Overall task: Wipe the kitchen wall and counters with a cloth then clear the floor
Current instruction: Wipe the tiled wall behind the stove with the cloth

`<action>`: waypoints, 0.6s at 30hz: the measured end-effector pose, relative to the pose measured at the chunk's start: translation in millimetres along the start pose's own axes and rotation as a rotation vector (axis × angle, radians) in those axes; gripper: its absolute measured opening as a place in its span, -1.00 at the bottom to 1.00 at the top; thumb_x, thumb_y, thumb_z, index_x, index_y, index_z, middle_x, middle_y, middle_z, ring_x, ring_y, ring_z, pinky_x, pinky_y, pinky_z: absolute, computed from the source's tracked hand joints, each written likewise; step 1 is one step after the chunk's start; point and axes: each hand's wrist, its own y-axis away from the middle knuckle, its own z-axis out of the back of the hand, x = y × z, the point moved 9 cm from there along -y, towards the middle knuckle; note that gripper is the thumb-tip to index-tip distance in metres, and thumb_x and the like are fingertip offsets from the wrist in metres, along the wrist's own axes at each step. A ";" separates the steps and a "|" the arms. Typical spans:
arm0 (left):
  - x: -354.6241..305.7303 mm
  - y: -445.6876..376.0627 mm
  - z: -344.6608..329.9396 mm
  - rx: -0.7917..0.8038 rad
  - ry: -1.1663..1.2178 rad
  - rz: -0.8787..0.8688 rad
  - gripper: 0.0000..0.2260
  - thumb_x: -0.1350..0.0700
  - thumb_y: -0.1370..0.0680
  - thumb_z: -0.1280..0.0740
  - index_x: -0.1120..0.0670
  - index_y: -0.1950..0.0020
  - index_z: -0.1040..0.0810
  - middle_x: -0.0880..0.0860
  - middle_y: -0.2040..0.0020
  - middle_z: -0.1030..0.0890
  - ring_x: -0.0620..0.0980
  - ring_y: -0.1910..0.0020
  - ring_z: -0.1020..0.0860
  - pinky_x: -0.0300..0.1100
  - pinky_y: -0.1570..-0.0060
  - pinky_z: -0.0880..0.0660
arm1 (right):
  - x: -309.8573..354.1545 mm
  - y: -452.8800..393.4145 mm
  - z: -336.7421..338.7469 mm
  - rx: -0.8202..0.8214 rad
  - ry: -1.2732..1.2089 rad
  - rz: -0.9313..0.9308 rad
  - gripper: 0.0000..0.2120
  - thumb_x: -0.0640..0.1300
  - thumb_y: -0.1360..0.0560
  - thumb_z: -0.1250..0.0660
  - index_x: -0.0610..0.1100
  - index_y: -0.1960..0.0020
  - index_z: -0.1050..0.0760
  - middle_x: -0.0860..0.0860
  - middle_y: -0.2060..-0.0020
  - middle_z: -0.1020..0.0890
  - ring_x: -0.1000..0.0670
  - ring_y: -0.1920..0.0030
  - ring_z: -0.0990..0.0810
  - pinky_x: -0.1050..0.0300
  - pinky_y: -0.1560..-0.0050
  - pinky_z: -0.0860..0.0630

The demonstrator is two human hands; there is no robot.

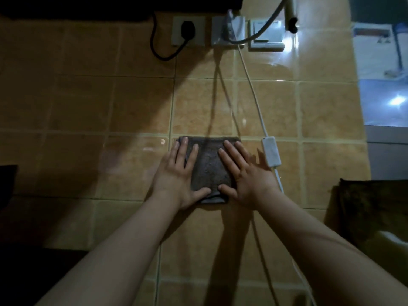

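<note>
Cloth (208, 171), grey and folded to a rough square, lies flat against the tan tiled wall (110, 102), pinned there by both palms. Two bare forearms reach up from the bottom of the view to meet it. The left hand (180, 173) covers the cloth's left edge, fingers straight and a little spread, thumb laid across the lower hem. The right hand (247, 175) presses on the right side, fingers straight and fanned, its thumb tip almost meeting the other thumb near the bottom edge; neither hand curls round the fabric. Just beside the right hand's outer fingers hangs a white cord (254, 93) with a small white inline box (271, 151) on it, the box apart from the cloth and resting against the tile. The cord runs on down past the right wrist towards the lower edge of the view. Off to the right stands a dark brown object (371, 208) I can't identify in the dim light. Higher up the wall sits a row of fittings: a socket (187, 29) with a black plug (188, 28) and its black cable looping below, a grey plate next to it, then a white switch (266, 34). At far right, a bright glossy surface (384, 85) shows past the wall's edge.
</note>
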 end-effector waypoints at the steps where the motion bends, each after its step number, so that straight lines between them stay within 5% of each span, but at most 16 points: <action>1: -9.3 -5.6 2.6 -0.001 -0.009 -0.014 -0.02 -0.45 -0.40 -0.09 0.07 -0.50 0.37 0.16 -0.50 0.37 0.13 -0.50 0.30 -0.03 -0.46 0.14 | -7.8 1.8 2.2 -0.052 0.004 0.020 -0.21 0.33 -0.50 0.09 -0.10 -0.53 0.26 -0.03 -0.49 0.28 -0.06 -0.51 0.28 0.06 -0.33 0.48; 3: -26.9 -15.7 6.9 0.007 -0.019 -0.040 -0.02 -0.46 -0.40 -0.08 0.06 -0.48 0.40 0.15 -0.49 0.39 0.12 -0.50 0.31 -0.02 -0.46 0.14 | -25.3 7.5 4.9 -0.140 -0.032 0.008 -0.18 0.31 -0.41 0.05 -0.21 -0.49 -0.15 -0.19 -0.48 -0.20 -0.15 -0.50 -0.05 0.03 -0.46 0.19; 5: -42.2 -24.4 9.5 0.016 -0.019 -0.055 -0.02 -0.47 -0.39 -0.06 0.05 -0.48 0.42 0.14 -0.49 0.41 0.12 -0.50 0.32 -0.01 -0.46 0.14 | -46.9 11.8 -3.8 -0.161 -0.076 -0.030 -0.19 0.30 -0.37 -0.03 -0.23 -0.41 -0.34 -0.19 -0.39 -0.39 -0.23 -0.40 -0.33 -0.10 -0.40 -0.24; 12: -74.6 -36.0 17.8 -0.046 -0.096 -0.108 -0.01 -0.48 -0.39 0.00 0.12 -0.48 0.39 0.22 -0.49 0.36 0.19 -0.49 0.31 0.04 -0.48 0.22 | -77.7 22.6 -16.5 -0.200 -0.152 -0.020 -0.19 0.29 -0.36 -0.12 -0.23 -0.43 -0.30 -0.22 -0.40 -0.36 -0.31 -0.37 -0.36 -0.40 -0.24 -0.35; 18: -101.9 -34.9 17.9 -0.064 -0.045 -0.135 -0.03 -0.47 -0.41 -0.03 0.10 -0.49 0.38 0.20 -0.50 0.36 0.16 -0.50 0.30 0.01 -0.46 0.16 | -100.0 44.3 -30.1 -0.030 -0.166 -0.117 -0.12 0.39 -0.35 0.07 -0.07 -0.53 0.10 -0.04 -0.53 -0.03 -0.17 -0.49 -0.15 -0.34 -0.31 -0.29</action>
